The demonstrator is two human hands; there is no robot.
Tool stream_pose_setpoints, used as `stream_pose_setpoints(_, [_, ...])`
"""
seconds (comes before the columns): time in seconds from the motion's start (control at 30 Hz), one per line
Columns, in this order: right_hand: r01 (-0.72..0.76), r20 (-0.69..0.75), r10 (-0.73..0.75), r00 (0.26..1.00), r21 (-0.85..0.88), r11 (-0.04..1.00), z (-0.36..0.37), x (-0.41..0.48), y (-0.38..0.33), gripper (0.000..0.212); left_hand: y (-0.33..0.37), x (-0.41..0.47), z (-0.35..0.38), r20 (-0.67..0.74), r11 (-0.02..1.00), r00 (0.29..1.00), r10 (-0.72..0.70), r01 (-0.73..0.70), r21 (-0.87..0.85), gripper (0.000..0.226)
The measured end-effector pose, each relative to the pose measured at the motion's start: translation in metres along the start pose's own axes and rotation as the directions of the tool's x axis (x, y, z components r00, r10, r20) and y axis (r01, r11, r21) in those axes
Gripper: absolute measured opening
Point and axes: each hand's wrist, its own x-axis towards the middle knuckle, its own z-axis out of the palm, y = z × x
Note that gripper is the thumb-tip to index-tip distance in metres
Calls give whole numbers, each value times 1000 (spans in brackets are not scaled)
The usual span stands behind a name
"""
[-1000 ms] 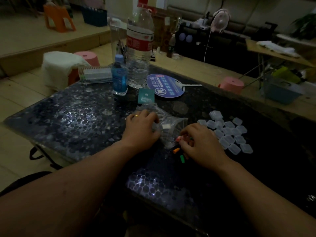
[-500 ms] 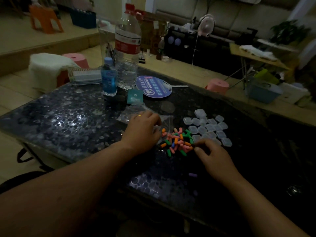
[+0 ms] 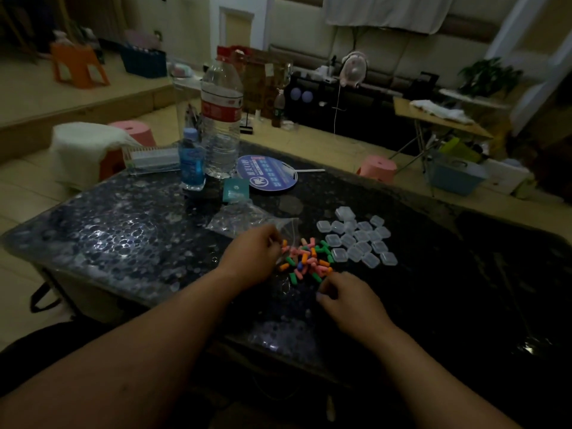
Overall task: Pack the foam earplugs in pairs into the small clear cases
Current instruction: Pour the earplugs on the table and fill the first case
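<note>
The left hand (image 3: 250,258) sits at the left side of the heap with its fingers curled. It looks like it pinches the open edge of the crinkly clear plastic bag (image 3: 244,216), maybe to keep the bag out of the way. The right hand (image 3: 346,301) is just in front of the heap with its fingers bent in. It is too dark to tell if it holds anything. I think it is about to pick out two that match.

Between the hands lies the heap of little foam earplugs (image 3: 306,261). They are pink, orange, green and blue, all loose on the dark shiny tabletop (image 3: 123,236). Spread out like that, they are easy to sort. Just beside the heap, on the right, the small clear square cases (image 3: 359,239) lie in a bunch, close enough to reach. I cannot see any earplugs in them yet.

Farther back stand a big clear water bottle (image 3: 221,119) and a small blue bottle (image 3: 192,162). A round blue fan (image 3: 267,173) lies flat near them.
</note>
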Motion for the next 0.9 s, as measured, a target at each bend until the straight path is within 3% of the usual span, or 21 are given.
stream_pose_setpoints(0.13, [8,-139,-5,990,23,1000,7,27,-26,13,-2,4,-7,-96,985,989,-109,94,-141,9])
stream_pose_setpoints(0.4, [48,-211,-6,977,196,979,17,23,-19,15,13,11,17,-102,991,993,-57,44,-127,7])
stream_pose_setpoints(0.57, [-27,-229,85,970,243,970,3,6,15,18,32,4,36,-33,990,999,-26,22,-140,6])
stream_pose_setpoints(0.67, [-129,-252,186,950,225,966,-12,0,39,18,41,5,30,5,924,989,-150,142,-354,15])
stream_pose_setpoints(0.77, [-210,-257,235,937,123,970,-32,7,61,19,57,11,12,36,791,958,-284,255,-557,20])
stream_pose_setpoints(0.83, [-234,-245,242,939,61,970,-42,18,68,19,68,13,4,45,722,944,-326,280,-633,19])
stream_pose_setpoints(0.9, [-249,-233,250,940,35,968,-50,30,66,17,79,11,2,46,717,944,-325,278,-639,17])
